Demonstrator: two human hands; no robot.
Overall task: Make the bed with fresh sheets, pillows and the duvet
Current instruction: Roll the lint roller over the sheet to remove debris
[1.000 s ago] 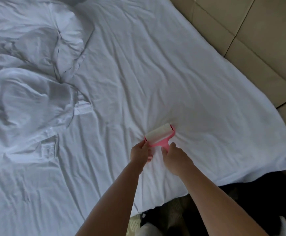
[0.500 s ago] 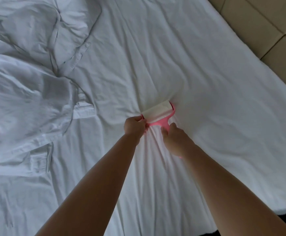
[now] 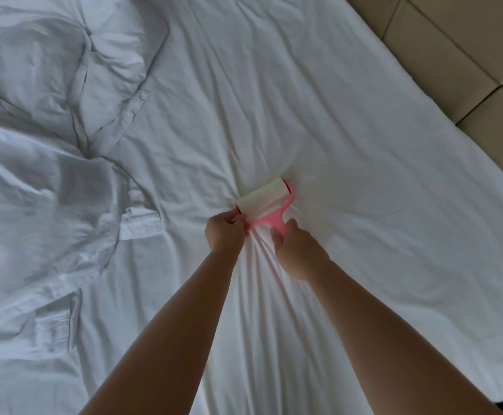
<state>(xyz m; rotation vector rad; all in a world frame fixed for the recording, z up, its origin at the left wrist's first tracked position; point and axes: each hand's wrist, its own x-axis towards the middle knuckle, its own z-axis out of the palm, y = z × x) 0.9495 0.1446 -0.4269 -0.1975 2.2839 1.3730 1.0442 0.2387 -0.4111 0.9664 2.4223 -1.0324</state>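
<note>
Both forearms (image 3: pixel 370 333) look bare, apparently with no sleeves or jewellery.

My left hand (image 3: pixel 224 233) and my right hand (image 3: pixel 299 253) sit near the middle of the wide white cotton bed sheet (image 3: pixel 319 121), side by side, left at nine o'clock of right. Just beyond them, at twelve o'clock, the pink plastic lint roller with its white paper drum (image 3: pixel 263 197) lies on the sheet; my left fingers touch its near-left end, my right hand wraps the handle. Far off at ten o'clock, the crumpled white duvet (image 3: pixel 40 187) is heaped on the sheet. At two o'clock, past the bed's edge, runs the beige padded panel surface (image 3: pixel 459 40).
</note>
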